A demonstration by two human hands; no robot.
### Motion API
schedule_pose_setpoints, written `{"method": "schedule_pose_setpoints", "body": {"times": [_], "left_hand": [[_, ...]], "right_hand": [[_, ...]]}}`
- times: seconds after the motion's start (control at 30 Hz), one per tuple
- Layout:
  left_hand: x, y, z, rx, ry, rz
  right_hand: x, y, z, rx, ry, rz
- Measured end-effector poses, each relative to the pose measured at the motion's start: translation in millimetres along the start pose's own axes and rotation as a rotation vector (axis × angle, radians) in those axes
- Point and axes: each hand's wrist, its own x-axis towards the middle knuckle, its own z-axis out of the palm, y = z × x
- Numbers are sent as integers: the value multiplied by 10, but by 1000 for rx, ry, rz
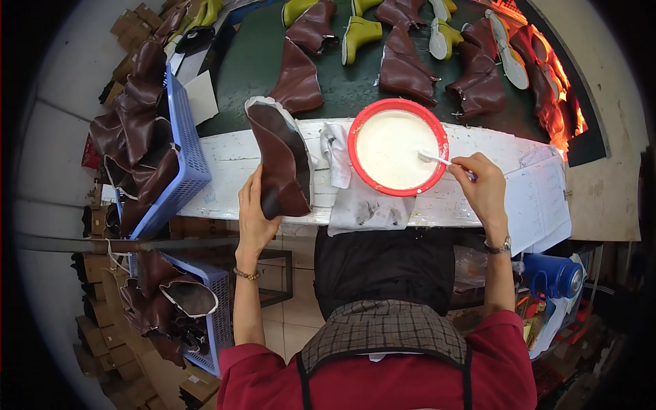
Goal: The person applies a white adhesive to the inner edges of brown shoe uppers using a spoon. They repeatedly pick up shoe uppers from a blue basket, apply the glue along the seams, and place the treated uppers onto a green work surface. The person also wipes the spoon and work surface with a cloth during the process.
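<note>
My left hand point(254, 213) is closed round the lower end of a brown leather boot upper point(273, 147), held up over the left part of the white bench. A pale rough edge runs along the upper's top and right side, and its dark lining shows. In my right hand point(480, 183) is a small brush point(434, 158) with a white handle, pinched between the fingers. Its head reaches over the rim of a red bowl point(353, 147) and touches the creamy white liquid point(393, 147) inside. Just left of the bowl lies a crumpled white cloth point(335, 154).
Blue plastic baskets point(195, 164) of brown uppers point(137, 133) stand at my left. Beyond the white bench point(219, 160), a dark green belt point(253, 61) carries brown uppers and yellow-green boot forms point(360, 37). An orange glow lights its right end. Papers point(536, 205) and a blue flask point(553, 275) are at right.
</note>
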Motion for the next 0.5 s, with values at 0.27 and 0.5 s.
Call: {"method": "schedule_pose_setpoints", "body": {"times": [0.27, 0.5], "left_hand": [[43, 597, -261, -186, 214, 69], [89, 1171, -368, -216, 75, 206]], "right_hand": [[-40, -200, 38, 311, 121, -28], [71, -777, 84, 507, 64, -198]]}}
